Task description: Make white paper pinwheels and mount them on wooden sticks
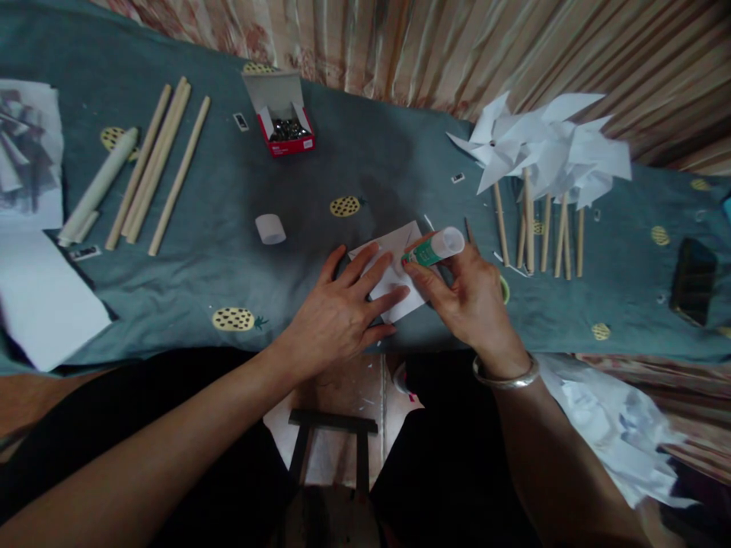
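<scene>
A square of white paper (408, 301) lies near the table's front edge, with crease lines on it. My left hand (348, 304) rests on the paper with its fingers spread flat. In my right hand (465, 293) is a green and white glue stick (432, 248), held tilted with its lower end down at the paper; that tip is hidden by my fingers. The white glue cap (270, 228) lies on the cloth to the left. A thin dark pointed tool (470, 230) and a partly covered yellow-green ring (504, 289) lie beside my right hand.
Wooden sticks (154, 167) and a pale roll (100, 186) lie left, near white sheets (49, 304). A red box (288, 144) of small metal pieces stands open behind. Paper pinwheels (542, 148) on sticks and a phone (694, 280) lie right. A plastic bag (617, 426) hangs below.
</scene>
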Motion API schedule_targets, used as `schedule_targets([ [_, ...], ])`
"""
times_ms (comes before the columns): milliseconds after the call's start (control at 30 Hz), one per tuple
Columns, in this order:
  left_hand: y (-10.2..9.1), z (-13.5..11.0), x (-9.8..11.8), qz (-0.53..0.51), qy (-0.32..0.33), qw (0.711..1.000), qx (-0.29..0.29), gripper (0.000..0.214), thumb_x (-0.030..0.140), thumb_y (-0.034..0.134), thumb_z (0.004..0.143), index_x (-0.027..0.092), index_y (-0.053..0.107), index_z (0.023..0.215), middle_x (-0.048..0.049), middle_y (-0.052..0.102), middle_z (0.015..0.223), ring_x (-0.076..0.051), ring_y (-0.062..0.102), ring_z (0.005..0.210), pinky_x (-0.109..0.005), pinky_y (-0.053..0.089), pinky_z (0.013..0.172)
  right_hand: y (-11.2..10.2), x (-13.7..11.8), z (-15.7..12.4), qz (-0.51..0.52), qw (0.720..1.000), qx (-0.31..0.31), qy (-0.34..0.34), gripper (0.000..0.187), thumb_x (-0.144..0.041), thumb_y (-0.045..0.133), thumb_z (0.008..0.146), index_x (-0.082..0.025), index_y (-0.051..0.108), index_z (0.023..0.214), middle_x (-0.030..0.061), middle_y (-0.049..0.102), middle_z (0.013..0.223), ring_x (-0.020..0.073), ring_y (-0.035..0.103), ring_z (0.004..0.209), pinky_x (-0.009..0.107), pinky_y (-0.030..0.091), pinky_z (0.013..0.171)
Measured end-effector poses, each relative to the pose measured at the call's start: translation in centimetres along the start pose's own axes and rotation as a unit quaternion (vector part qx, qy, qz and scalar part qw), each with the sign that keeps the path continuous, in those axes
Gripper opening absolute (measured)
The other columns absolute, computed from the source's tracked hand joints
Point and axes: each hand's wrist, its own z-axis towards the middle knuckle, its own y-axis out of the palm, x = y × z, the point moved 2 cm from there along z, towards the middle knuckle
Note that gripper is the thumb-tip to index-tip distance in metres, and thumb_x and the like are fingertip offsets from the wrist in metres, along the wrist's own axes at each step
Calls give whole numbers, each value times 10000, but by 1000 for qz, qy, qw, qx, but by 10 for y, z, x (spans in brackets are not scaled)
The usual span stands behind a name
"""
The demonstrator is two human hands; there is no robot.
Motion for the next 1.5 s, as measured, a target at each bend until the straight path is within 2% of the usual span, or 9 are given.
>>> schedule_targets([
  [233,0,0,0,5,1,1000,-4,511,490,591,900,295,519,1367,-134,419,1533,-367,311,1445,-640,260,1121,0,-2,0,1,1000,-15,-11,309,-434,619,890,-197,612,1088,76,730,955,243,704,840,370,548,717],
  [400,0,0,-1,7,-2,1000,-2,498,523,563,904,328,521,1361,-95,413,1544,-350,313,1449,-616,239,1145,-1,-7,1,-10,999,-35,-16,276,-408,616,899,-178,621,1052,77,725,883,236,692,794,341,535,661],
  [667,1,0,-1,-6,6,1000,10,520,499,597,893,278,531,1360,-153,421,1528,-376,333,1432,-640,249,1124,-6,-13,1,-28,996,-67,-41,196,-335,609,905,-169,617,1009,58,684,822,197,641,700,291,465,572],
  [1000,3,-1,-1,3,15,999,36,538,529,627,861,287,552,1335,-153,444,1510,-381,355,1419,-645,275,1109,-12,-9,-1,-36,996,-66,-55,163,-328,612,902,-185,610,980,39,649,747,203,641,690,297,451,569],
  [1133,2,-1,-1,0,4,1000,24,508,508,609,882,312,541,1345,-111,428,1529,-362,329,1437,-628,244,1134,-13,-6,-2,-19,997,-58,-48,177,-357,614,900,-192,617,964,49,670,785,210,655,718,310,474,596],
  [1267,1,-1,-1,-7,2,1000,20,486,489,606,891,308,551,1338,-112,427,1530,-367,326,1438,-627,235,1137,-17,-2,-2,41,998,-51,0,212,-392,661,866,-198,648,950,52,699,832,208,662,737,332,511,645],
  [1333,1,-2,-2,-9,3,1000,19,486,492,611,886,300,558,1329,-125,431,1524,-369,331,1434,-631,241,1132,-22,2,-1,125,991,-11,43,204,-388,690,847,-214,669,952,43,719,866,202,673,780,345,538,713],
  [1433,2,-2,-2,-6,3,1000,16,493,497,615,882,295,554,1328,-129,423,1530,-368,321,1441,-632,235,1133,-31,11,2,314,940,98,94,151,-347,740,803,-245,694,905,7,740,903,178,691,846,353,556,844],
  [1500,2,-2,-1,-8,2,1000,16,530,505,603,886,286,520,1362,-131,413,1538,-362,311,1448,-627,223,1143,-32,20,4,410,894,130,126,134,-344,761,777,-256,699,857,-15,742,906,161,699,858,344,564,872],
])
